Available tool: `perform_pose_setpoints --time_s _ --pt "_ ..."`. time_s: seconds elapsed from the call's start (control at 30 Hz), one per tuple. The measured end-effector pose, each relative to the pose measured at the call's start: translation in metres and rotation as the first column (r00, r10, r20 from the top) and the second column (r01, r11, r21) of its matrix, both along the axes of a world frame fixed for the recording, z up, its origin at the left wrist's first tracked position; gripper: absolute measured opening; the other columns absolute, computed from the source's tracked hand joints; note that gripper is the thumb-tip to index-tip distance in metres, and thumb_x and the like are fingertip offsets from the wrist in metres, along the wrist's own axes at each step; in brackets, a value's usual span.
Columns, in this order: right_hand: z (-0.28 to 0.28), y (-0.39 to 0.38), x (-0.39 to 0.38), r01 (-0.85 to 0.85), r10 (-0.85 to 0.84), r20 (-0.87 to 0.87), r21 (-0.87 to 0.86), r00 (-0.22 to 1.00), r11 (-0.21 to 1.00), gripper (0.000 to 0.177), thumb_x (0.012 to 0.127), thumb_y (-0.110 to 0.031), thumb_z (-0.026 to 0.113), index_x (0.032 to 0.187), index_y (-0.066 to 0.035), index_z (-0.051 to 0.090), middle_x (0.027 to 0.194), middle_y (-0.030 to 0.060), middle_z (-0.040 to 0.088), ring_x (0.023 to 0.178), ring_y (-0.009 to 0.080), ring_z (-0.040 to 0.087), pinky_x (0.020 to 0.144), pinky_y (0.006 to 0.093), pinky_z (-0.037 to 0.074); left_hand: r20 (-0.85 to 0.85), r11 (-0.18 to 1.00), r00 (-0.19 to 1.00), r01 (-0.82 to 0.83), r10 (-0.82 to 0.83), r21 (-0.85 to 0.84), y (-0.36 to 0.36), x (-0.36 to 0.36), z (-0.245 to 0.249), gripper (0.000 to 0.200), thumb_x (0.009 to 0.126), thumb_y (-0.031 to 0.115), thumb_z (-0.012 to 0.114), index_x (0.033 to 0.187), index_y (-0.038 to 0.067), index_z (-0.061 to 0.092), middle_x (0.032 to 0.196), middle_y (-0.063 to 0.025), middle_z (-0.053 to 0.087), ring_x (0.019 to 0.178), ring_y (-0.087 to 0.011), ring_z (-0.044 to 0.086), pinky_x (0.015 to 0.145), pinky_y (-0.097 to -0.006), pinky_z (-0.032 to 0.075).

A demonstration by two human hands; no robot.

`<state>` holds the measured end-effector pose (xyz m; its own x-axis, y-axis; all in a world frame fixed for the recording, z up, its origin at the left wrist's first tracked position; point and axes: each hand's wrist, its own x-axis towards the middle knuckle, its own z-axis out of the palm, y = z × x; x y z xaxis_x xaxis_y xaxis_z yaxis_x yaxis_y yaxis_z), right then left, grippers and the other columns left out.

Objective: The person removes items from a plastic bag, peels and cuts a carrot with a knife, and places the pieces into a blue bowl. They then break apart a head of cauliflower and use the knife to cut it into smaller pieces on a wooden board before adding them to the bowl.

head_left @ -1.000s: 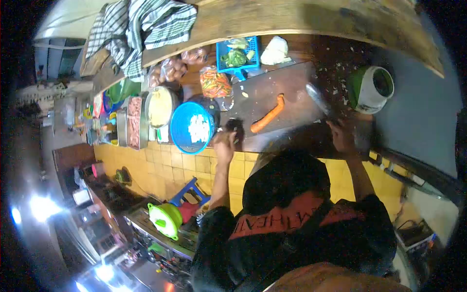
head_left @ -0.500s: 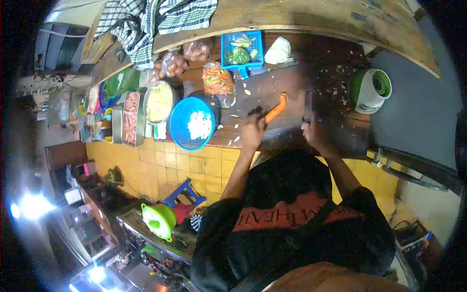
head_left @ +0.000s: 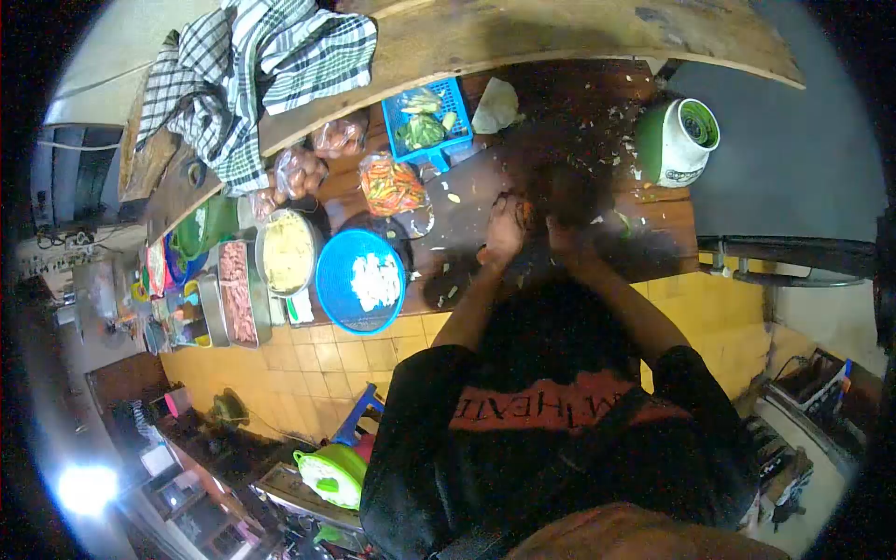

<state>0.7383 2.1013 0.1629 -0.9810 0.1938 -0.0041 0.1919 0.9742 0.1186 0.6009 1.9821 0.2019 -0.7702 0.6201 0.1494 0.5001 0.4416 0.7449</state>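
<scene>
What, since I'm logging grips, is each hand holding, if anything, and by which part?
The left hand seems to hold an orange item at its fingers; which part is hidden. The right hand is too blurred to tell.

The orange carrot (head_left: 527, 215), mostly hidden, shows between the hands (head_left: 505, 235).

Brown wooden table (head_left: 670, 229) with round blue basket (head_left: 331, 280), bagged chillies (head_left: 392, 185), rectangular blue tray (head_left: 455, 96) and pale scraps (head_left: 454, 198).

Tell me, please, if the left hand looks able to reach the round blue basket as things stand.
Probably yes: from the left hand to the round blue basket, only small scraps seem to lie between, though the hand looks busy at something orange.
</scene>
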Motion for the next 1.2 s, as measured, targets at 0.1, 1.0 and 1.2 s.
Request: perform_pose_setpoints --time_s 0.1,1.0,1.2 --pt "0.054 -0.014 -0.012 0.210 -0.145 0.225 -0.300 0.964 0.930 0.039 0.086 -0.018 0.049 0.120 0.000 0.053 0.072 0.0158 0.061 0.064 0.0265 0.062 0.053 0.0462 0.049 -0.018 0.909 0.999 -0.026 0.037 0.415 -0.002 0.004 -0.049 0.023 0.088 0.018 0.051 0.108 0.007 0.054 0.111 -0.0213 0.055 0.102 -0.0418 0.052 0.088 -0.0479 0.044" --pt "0.011 0.051 0.033 0.124 -0.129 0.012 -0.369 0.992 0.921 0.050 0.088 -0.022 0.050 0.125 0.010 0.043 0.089 0.0238 0.061 0.074 0.0391 0.058 0.063 0.0512 0.045 0.052 0.997 0.996 0.065 -0.067 0.033 -0.029 0.004 0.005 0.038 0.082 0.020 0.064 0.113 0.000 0.052 0.108 -0.0166 0.060 0.100 -0.0335 0.058 0.088 -0.0380 0.047" --pt "-0.040 0.080 0.037 0.117 -0.183 -0.362 -0.197 0.914 0.973 0.057 0.081 -0.019 0.058 0.127 0.010 0.040 0.078 0.0248 0.059 0.067 0.0384 0.057 0.060 0.0513 0.043 0.383 0.938 0.922 -0.083 -0.056 0.337 -0.039 0.004 0.067 0.033 0.088 0.018 0.063 0.112 -0.001 0.052 0.106 -0.0132 0.059 0.100 -0.0192 0.057 0.088 -0.0310 0.045"
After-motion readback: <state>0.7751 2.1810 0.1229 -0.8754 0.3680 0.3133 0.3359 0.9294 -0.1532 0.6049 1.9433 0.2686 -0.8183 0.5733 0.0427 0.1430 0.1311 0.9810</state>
